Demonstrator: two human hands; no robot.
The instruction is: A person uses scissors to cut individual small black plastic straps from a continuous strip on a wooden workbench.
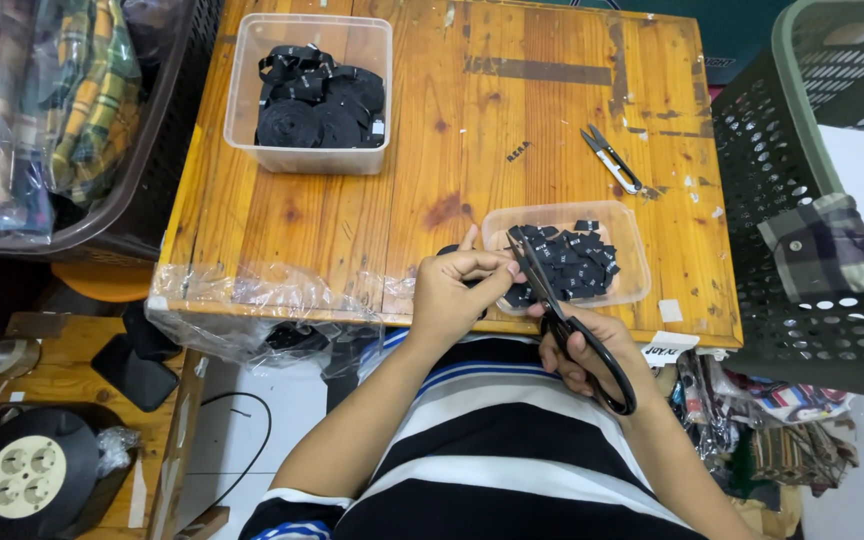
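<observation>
Fingers (487, 266) of the left hand (452, 295) pinch together on a narrow black label strip (508, 262), held just above the near edge of the wooden table (452, 130). Right beside them, black scissors (552, 300) rise from the right hand (592, 360), whose fingers are clamped through the handles; the blades run up and leftward, their tips meeting the strip, so its long axis crosses the blades. Beyond lies a shallow clear tray (632, 250) of cut black labels. Farther right, small snips (610, 158) rest on the wood.
</observation>
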